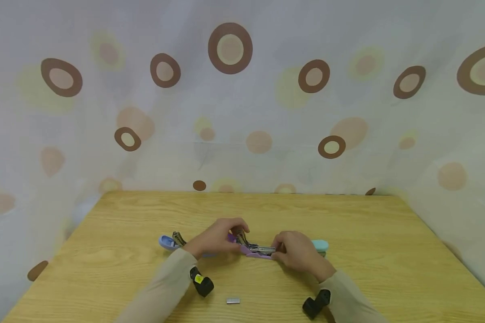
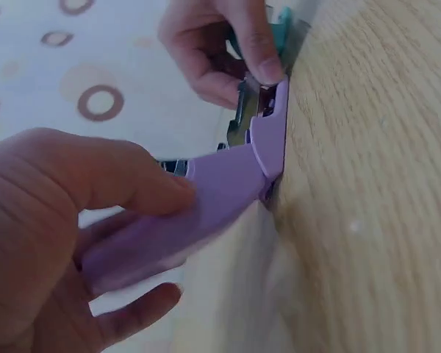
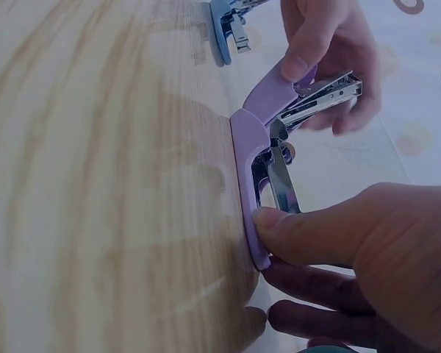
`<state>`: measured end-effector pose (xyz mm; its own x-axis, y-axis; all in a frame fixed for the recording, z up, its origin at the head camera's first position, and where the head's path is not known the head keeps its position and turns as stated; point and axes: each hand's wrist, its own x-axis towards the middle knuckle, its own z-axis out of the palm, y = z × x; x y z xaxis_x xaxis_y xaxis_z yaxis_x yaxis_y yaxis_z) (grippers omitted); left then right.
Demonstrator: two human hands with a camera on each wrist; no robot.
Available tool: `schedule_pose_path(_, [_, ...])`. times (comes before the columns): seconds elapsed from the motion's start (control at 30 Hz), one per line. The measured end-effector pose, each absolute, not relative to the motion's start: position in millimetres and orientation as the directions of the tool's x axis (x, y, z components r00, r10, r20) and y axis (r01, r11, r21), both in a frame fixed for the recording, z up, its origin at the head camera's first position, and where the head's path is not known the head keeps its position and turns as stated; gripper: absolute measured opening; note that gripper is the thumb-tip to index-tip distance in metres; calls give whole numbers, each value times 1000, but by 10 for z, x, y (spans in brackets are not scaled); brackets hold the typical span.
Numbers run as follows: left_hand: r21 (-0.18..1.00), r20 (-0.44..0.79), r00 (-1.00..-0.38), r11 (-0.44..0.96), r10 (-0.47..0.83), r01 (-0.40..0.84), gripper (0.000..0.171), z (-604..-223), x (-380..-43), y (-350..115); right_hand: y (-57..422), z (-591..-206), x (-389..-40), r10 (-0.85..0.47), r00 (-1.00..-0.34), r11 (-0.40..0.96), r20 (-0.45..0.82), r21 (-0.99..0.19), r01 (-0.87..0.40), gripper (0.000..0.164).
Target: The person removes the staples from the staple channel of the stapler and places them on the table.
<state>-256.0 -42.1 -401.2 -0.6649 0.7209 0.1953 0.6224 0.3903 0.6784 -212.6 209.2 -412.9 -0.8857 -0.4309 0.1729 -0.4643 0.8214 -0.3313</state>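
A purple stapler (image 1: 260,256) is spread wide on the table, its metal staple channel (image 3: 320,101) raised apart from the base. My left hand (image 1: 219,237) grips the stapler's top cover (image 2: 220,184) between thumb and fingers, and the cover slants up from the hinge in the left wrist view. At the other end, my right hand (image 1: 301,251) pinches the tip of the base (image 3: 248,162), which lies along the tabletop. Part of the cover is hidden behind my left hand in the head view.
A blue stapler (image 1: 167,243), also opened, lies left of my left hand, partly covered by it. Behind my right hand is a teal stapler (image 1: 320,245). One short strip of staples (image 1: 233,301) rests near the front of the wooden table (image 1: 368,260). A patterned cloth (image 1: 266,112) hangs behind.
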Motion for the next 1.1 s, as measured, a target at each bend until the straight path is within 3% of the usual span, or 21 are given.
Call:
schedule_pose_path(0.1, [633, 114, -646, 446, 755, 633, 40, -3920, -2550, -279, 2092, -4128, -2120, -433, -886, 818, 166, -341, -464, 10])
schedule_pose_path(0.3, [523, -106, -663, 609, 741, 597, 39, -3718, -2543, -1, 2086, -4117, -2115, -436, -884, 811, 169, -352, -467, 11])
schedule_pose_path(0.43, [447, -183, -670, 668, 719, 595, 38, -3670, -2553, 95, 2082, -4117, -2119, -451, -874, 801, 181, -349, -486, 10])
schedule_pose_path(0.67, [421, -203, -621, 640, 758, 643, 31, -3725, -2595, 122, 2061, -4120, -2101, -465, -861, 794, 204, -333, -508, 11])
schedule_pose_path(0.9, [442, -153, -579, 580, 801, 684, 35, -3787, -2642, 125, 2072, -4117, -2099, -471, -856, 789, 214, -331, -517, 11])
schedule_pose_path(1.1, [432, -132, -555, 552, 821, 713, 28, -3815, -2655, 166, 2104, -4122, -2095, -463, -860, 794, 215, -331, -510, 11])
